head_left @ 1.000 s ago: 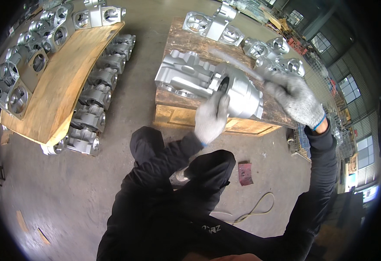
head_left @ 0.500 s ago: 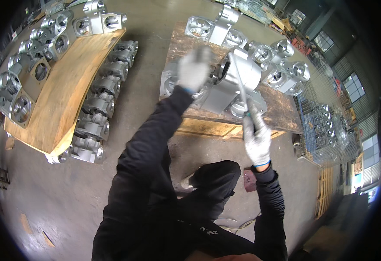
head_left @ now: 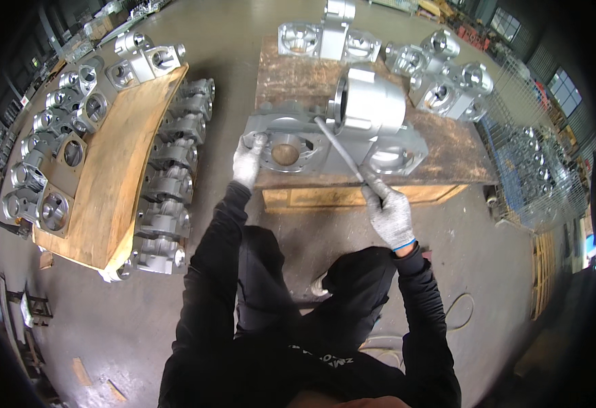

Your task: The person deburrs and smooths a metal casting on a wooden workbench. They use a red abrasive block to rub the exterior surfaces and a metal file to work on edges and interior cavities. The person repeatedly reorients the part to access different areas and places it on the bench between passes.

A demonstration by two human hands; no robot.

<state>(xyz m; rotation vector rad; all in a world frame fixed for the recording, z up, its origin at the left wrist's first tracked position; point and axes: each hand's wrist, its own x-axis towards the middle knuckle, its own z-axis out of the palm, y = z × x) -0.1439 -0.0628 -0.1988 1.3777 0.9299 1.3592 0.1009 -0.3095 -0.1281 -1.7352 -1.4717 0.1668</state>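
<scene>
A silver metal casting (head_left: 349, 154) lies near the front edge of the wooden-topped bench, with a large cylinder (head_left: 373, 105) rising from its middle and a round opening in each side flange. My left hand (head_left: 246, 162), in a pale work glove, has its fingers closed on the casting's left edge. In my gloved right hand (head_left: 390, 214) is a long grey rod (head_left: 339, 148), held at its near end. It slants up and left across the casting's front, its far tip beside the cylinder's left mouth. Whether the tip touches the metal cannot be made out.
Other castings (head_left: 328, 37) stand along the bench (head_left: 284, 78)'s far and right sides. At left, a plywood sheet (head_left: 118, 170) carries a row of castings, with more stacked beside it. A wire cage (head_left: 536, 170) holds metal parts at right. A hose (head_left: 471, 313) lies on the floor.
My left hand has come down and left from above the casting to grip its left edge. The rod has swung from near upright to a leftward slant. The whole view has shifted.
</scene>
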